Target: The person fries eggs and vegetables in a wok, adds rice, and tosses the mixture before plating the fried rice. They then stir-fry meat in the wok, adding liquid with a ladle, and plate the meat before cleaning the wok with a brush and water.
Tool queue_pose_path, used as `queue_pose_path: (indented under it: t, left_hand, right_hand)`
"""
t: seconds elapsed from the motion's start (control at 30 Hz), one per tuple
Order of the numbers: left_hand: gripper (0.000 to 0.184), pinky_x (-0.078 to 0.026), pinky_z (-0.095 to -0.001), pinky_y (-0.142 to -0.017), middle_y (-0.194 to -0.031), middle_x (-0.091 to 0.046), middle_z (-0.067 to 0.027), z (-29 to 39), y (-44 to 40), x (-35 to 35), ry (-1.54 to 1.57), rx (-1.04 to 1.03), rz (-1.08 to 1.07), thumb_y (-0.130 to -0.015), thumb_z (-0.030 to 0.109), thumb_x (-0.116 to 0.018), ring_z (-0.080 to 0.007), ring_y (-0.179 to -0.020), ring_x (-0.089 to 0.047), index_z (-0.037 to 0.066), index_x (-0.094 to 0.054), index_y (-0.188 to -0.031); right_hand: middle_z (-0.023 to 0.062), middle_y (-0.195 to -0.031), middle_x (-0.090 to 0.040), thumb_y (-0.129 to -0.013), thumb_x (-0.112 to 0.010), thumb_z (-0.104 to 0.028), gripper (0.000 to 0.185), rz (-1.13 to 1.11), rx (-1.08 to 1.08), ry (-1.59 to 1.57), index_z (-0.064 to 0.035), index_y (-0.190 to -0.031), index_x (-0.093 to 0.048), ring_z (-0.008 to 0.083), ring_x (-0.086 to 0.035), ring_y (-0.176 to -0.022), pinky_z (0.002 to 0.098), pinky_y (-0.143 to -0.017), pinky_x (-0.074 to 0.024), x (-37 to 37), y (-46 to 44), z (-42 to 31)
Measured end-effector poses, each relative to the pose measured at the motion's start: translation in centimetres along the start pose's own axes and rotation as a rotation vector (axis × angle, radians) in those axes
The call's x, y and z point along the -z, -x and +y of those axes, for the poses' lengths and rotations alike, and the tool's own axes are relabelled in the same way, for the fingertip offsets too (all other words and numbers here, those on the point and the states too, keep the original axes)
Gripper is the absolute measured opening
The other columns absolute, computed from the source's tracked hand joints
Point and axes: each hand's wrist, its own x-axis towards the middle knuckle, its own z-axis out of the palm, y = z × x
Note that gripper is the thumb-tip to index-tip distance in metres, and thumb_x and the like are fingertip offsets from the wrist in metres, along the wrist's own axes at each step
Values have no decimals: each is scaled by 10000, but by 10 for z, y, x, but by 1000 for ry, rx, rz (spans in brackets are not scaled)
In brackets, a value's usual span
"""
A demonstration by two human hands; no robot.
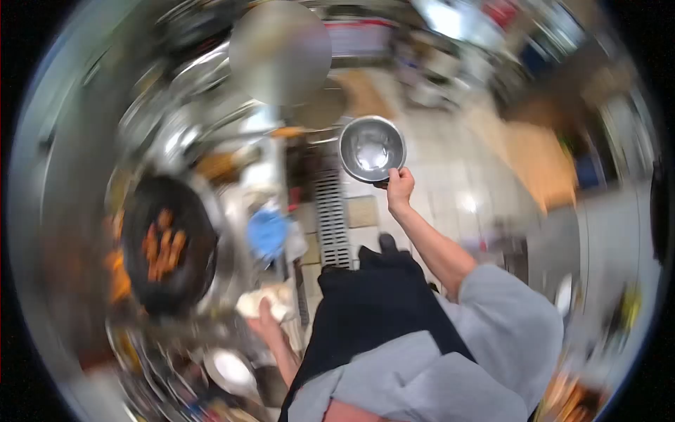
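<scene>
My right hand (400, 188) is closed on the rim of a round metal bowl (370, 149), thumb on the near edge. The bowl is held out over the floor, and its shiny inside shows no food. My left hand (266, 325) grips a folded whitish cloth (271, 301) by the counter edge, thumb on top; its other fingers are hidden. To the left of it, a dark wok (169, 295) holds several browned, elongated pieces of food (163, 253). An orange glow shows beside the wok.
A blue bowl-like item (268, 233) sits on the counter's edge. A floor drain grate (332, 218) runs alongside. Blurred metal pans (176, 141) stand beyond the wok, and a white container (232, 369) is at the lower left. A wooden-coloured surface (538, 162) is on the right.
</scene>
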Motion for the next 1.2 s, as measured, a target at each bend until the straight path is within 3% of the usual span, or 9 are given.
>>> queue_pose_path:
  t: [0.2,0.3,0.43,0.53,0.6,0.73,0.83,1.07,1.2]
  left_hand:
    - [464,-524,-334,-759,-1131,-581,-141,36,-45,-43,-233,-152,-431,-862,27,-604,-223,-921,-606,-42,-441,-1291]
    - [466,-474,-336,-864,-1180,-549,-146,47,-60,-69,-218,-232,-532,-870,29,-589,-221,-989,-569,-62,-422,-1295]
    - [469,-441,-344,-926,-1206,-536,-149,56,-63,-94,-225,-285,-621,-872,25,-583,-224,-1029,-558,-77,-409,-1295]
    - [470,-442,-342,-930,-1208,-536,-153,53,-52,-100,-199,-286,-620,-869,26,-588,-221,-1038,-558,-83,-410,-1291]
    - [479,-460,-343,-909,-1197,-543,-155,40,-52,-95,-129,-245,-629,-864,28,-598,-222,-1024,-567,-85,-411,-1290]
    - [468,-512,-349,-801,-1115,-582,-151,19,-50,-73,-165,-219,-501,-846,26,-626,-225,-934,-598,-66,-441,-1266]
    - [408,-496,-337,-819,-1079,-593,-131,1,-54,-46,-147,-184,-354,-847,37,-639,-200,-924,-596,-42,-482,-1215]
    - [410,-491,-314,-823,-1062,-604,-111,44,-7,-42,11,-170,214,-835,31,-658,-183,-928,-600,-25,-485,-1203]
    - [427,-486,-306,-820,-1083,-592,-112,46,8,-48,44,-139,430,-833,30,-650,-178,-929,-593,-22,-471,-1217]
  right_hand:
    - [186,-807,-617,-857,-540,-138,217,1030,33,3,76,-877,-522,264,-647,-565,367,-480,-562,302,-16,-29]
    - [174,-946,-623,-871,-508,-130,288,1124,136,-232,67,-1079,-541,267,-651,-605,371,-501,-567,389,-5,-52]
    - [231,-943,-603,-962,-500,-312,402,1177,208,-439,66,-1091,-448,313,-664,-675,384,-507,-558,429,5,-109]
    - [214,-990,-584,-965,-501,-371,436,960,103,-379,16,-1142,-406,313,-660,-723,409,-544,-564,435,-2,-97]
    - [208,-998,-580,-955,-510,-423,469,863,60,-283,-10,-1154,-413,306,-664,-711,421,-541,-569,408,-16,-69]
    - [200,-980,-607,-968,-507,-342,376,654,-172,-117,-16,-1143,-442,296,-668,-681,374,-479,-556,277,-40,-22]
    - [188,-946,-626,-967,-508,-294,319,312,-216,106,-11,-1111,-476,267,-666,-649,334,-439,-537,158,-63,-3]
    - [83,-849,-654,-936,-592,-213,256,-506,243,364,13,-1054,-601,143,-622,-643,259,-536,-487,-95,-81,-8]
    - [133,-853,-658,-901,-628,-193,247,-789,538,439,-5,-1061,-624,175,-621,-714,314,-651,-499,-210,-53,-28]
